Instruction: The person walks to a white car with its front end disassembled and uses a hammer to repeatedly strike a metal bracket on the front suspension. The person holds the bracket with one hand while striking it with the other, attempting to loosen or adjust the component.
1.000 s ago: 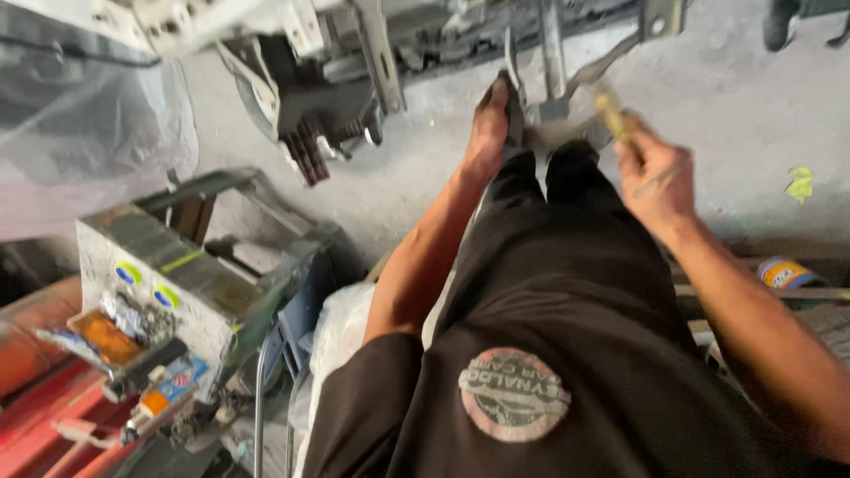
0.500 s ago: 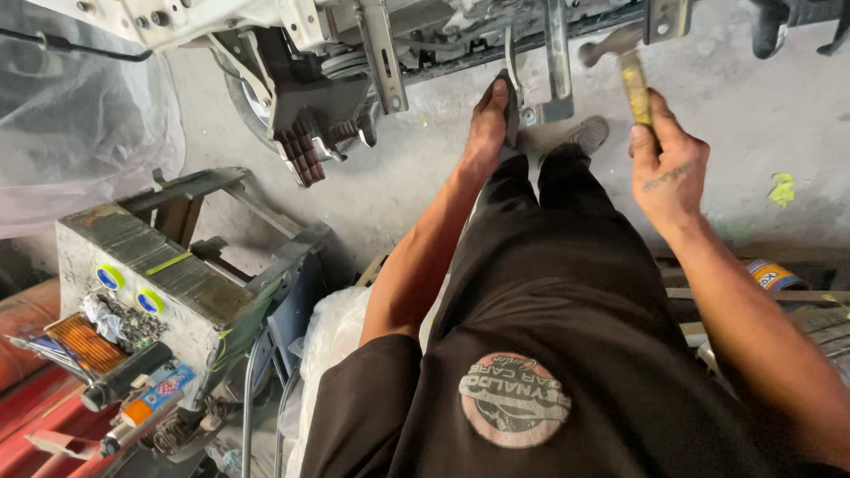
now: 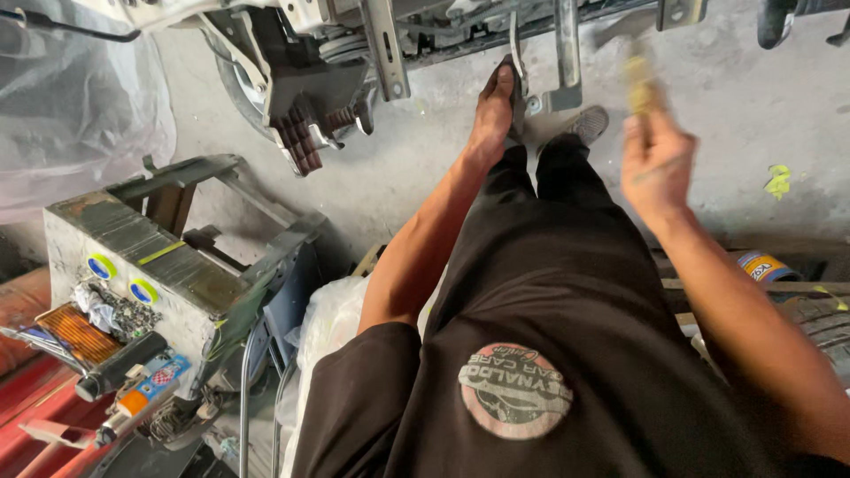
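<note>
1. Two hands at work: left hand (image 3: 494, 106) stretched forward with its fingers closed on the thin steel strip (image 3: 515, 40) that hangs from the vehicle frame (image 3: 460, 40); right hand (image 3: 655, 159) shut in a fist round the wooden handle of the hammer (image 3: 639, 75), lifted well clear of the metal.
2. Hammer head just above the fist and too blurred to tell which face points forward. Worth checking before any blow lands.
3. Looks like the top of a swing, judging by the blur. Best aimed at the flat bracket (image 3: 564, 53) just to the right of the left fingers, never at the stretch of strip under them.
4. Slide the left grip low on the strip, away from the strike point, and hold firm enough to stop it ringing or springing sideways.
5. Hold the handle nearer its end than its head, wrist loose, elbow doing the work. Short square taps rather than one big blow, since little room shows between fist and frame.
6. Mind the shoe (image 3: 587, 122), resting on the concrete floor (image 3: 744, 106) directly below the bracket and between the two grips; a glancing blow would likely drop there. Pull it back a little.
7. Face turned slightly aside from the strike line, in case of flying rust or chips.
</note>
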{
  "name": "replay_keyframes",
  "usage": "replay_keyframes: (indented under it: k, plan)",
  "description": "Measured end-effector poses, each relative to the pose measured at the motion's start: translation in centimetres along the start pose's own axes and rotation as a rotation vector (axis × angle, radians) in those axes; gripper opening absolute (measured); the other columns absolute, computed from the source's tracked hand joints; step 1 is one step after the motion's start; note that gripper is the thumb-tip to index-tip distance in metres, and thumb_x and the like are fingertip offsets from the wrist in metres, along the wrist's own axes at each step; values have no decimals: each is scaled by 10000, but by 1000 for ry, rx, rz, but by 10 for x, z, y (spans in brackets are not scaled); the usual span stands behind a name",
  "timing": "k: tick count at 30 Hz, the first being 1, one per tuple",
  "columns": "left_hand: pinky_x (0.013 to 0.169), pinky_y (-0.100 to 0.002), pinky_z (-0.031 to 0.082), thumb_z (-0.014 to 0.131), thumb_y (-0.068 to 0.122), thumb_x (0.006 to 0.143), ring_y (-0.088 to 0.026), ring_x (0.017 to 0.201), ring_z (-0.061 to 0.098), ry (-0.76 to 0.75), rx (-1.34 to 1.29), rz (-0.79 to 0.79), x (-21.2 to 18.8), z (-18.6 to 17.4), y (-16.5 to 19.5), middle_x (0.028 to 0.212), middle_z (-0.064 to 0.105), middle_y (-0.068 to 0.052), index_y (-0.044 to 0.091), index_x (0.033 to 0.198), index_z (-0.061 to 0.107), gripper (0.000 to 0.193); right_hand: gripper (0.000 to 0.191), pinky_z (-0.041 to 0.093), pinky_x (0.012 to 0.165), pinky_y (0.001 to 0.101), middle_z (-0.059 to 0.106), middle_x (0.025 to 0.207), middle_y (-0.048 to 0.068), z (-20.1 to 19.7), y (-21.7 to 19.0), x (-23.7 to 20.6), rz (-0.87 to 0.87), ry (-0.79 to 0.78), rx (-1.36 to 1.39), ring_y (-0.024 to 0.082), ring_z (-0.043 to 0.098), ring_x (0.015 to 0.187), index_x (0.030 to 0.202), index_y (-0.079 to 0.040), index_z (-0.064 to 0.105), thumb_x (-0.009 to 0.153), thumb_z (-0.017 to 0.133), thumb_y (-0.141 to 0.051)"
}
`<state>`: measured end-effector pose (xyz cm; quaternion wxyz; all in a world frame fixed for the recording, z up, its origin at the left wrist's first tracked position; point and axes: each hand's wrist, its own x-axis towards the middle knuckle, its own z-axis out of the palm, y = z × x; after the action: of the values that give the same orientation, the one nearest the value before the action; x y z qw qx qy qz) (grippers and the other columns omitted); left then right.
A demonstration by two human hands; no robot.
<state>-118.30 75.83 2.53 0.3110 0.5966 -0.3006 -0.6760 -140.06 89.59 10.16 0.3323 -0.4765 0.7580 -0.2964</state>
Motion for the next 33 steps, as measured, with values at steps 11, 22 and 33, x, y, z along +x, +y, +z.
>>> replay_keyframes:
  k: [11,22,33]
  plan:
    - [1114,-361,425,503,420,1081,-253,1317,563,-49,-14,19,3,-2,-1,1432,629,-141,2,1461,547,567,181,484,606,380,621,731,206,-15,-23,9,-19,-15,17,263,631,619,1243,-27,661,1119,605,-147]
    - [1094,-357,435,504,417,1072,-227,1284,574,-35,-21,-49,3,-4,3,1406,633,-112,16,1473,530,568,361,484,627,380,617,741,177,-17,-30,4,-31,-6,35,284,617,659,1512,-41,590,1157,570,-102]
    - [1088,-339,436,520,403,1077,-210,1268,583,-52,-19,-3,2,-4,-4,1386,653,-111,-5,1466,551,564,395,538,741,423,658,932,214,-19,-20,4,-41,78,157,381,660,777,1560,-49,592,1169,593,-109]
